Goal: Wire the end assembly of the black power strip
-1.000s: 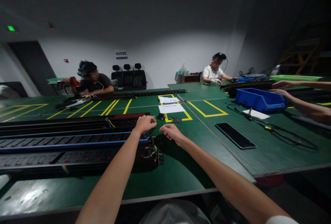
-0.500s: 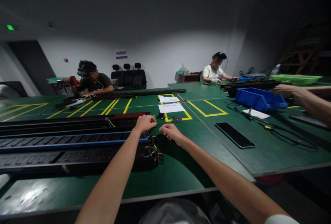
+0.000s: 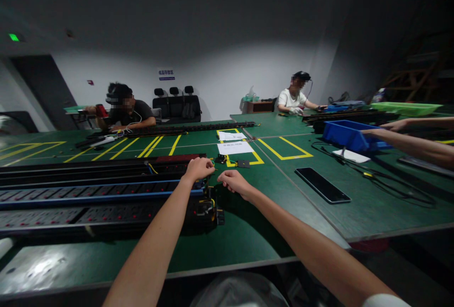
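Observation:
Long black power strips [image 3: 120, 213] with rows of sockets and small red parts lie side by side on the left; one has blue edges [image 3: 117, 197]. My left hand [image 3: 199, 169] is over the right end of the strips, its fingers pinched together near the wire ends there. What it pinches is too small to make out. Just to its right, my right hand [image 3: 236, 182] is closed with the fingertips together, pointing at the left hand across a small gap. Anything in it is hidden. Beyond the hands, a small black part with wires [image 3: 243, 163] lies on the green table [image 3: 248, 241].
A phone [image 3: 322, 185] lies to the right, with black cables [image 3: 386, 186] beyond it. Another person's hands reach to a blue bin [image 3: 340, 134]. Paper sheets [image 3: 234, 148] lie ahead. Two co-workers [image 3: 131, 110] [image 3: 292, 99] sit across the table.
My hands stay almost in place, both closed. At the right, the other person's arms have shifted, and one hand now reaches into the blue bin.

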Motion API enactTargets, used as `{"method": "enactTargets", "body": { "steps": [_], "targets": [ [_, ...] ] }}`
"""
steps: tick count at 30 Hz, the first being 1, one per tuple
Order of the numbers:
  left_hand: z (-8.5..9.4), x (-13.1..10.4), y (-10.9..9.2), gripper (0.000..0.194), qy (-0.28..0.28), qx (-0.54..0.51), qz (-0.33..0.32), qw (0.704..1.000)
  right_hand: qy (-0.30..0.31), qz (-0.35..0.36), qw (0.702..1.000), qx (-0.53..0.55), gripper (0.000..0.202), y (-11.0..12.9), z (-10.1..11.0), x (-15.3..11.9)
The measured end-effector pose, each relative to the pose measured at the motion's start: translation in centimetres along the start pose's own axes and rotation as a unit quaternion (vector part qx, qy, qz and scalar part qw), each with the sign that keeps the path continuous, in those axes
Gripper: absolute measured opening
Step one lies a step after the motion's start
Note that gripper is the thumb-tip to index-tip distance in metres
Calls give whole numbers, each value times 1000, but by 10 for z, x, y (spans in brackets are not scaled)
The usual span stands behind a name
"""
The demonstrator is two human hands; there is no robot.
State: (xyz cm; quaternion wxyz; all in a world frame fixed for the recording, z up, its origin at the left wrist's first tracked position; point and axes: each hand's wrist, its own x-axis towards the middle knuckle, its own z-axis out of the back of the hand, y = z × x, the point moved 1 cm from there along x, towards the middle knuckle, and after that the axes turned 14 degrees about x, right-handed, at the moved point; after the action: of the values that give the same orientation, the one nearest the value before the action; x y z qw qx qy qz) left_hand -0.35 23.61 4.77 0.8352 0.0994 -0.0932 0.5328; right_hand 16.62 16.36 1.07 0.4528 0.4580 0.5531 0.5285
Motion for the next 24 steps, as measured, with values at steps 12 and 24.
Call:
{"method": "enactTargets", "body": {
  "steps": [12, 24],
  "targets": [
    [1, -1, 0, 24, -1, 3, 0, 1000, 16, 14, 999, -30, 11, -1, -1, -1],
    [0, 0, 1, 25, -3, 7, -6, 1000, 18, 12, 999, -44, 12, -2, -2, 0]
  ]
}}
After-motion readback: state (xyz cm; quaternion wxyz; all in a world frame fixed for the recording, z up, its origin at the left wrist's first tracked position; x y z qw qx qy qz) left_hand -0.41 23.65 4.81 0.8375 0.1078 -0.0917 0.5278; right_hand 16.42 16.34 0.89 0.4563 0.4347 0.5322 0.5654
